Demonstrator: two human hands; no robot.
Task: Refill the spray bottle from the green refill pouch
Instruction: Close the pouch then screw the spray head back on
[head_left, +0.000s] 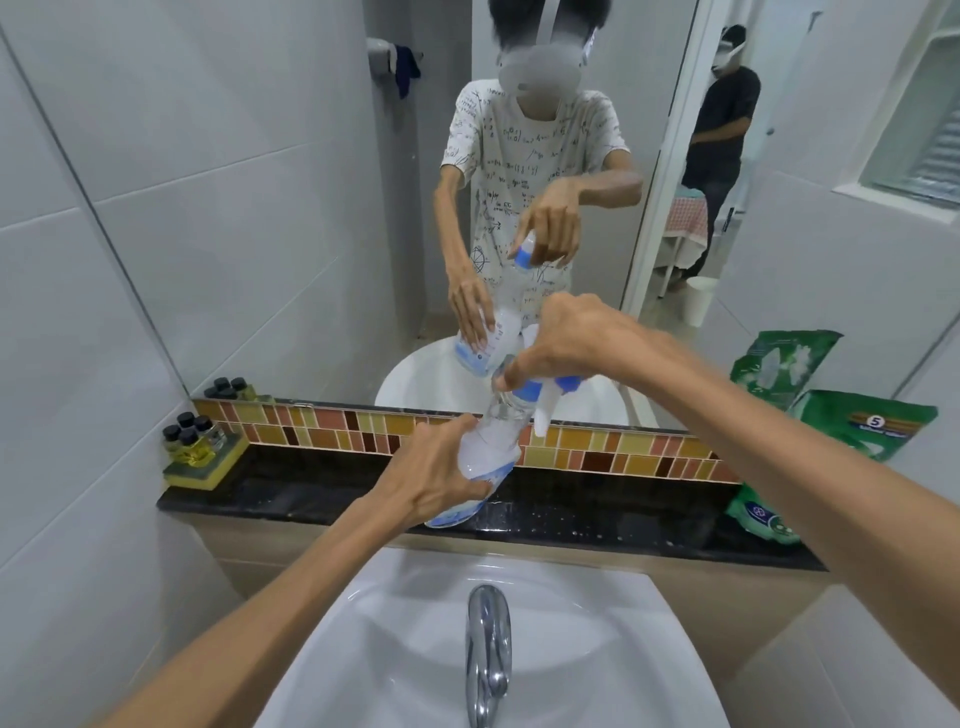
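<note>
Left hand is wrapping around the fat lower part of the spray bottle, holding it tight. That bottle is leaning over, with its bottom resting on the dark shelf behind the sink. It is looking nearly empty.

Moving right, the right hand is sitting on top of the bottle, fingers curling around the blue and white spray head. It looks like the hand is twisting the head, probably to get it off so the bottle can be filled.

Farther right, the green refill pouch is standing on the shelf against the mirror, well apart from both hands. Nobody is touching it.

Some things could go wrong. The bottle is tilting, so if the left hand is slipping while the other is twisting, the bottle could be sliding off the shelf and dropping into the sink. If the head is popping off fast, leftover drops could be splashing out. The bottle neck is small, so soap could be running down the outside when pouring. An arm reaching right could be knocking the pouch over too.
</note>
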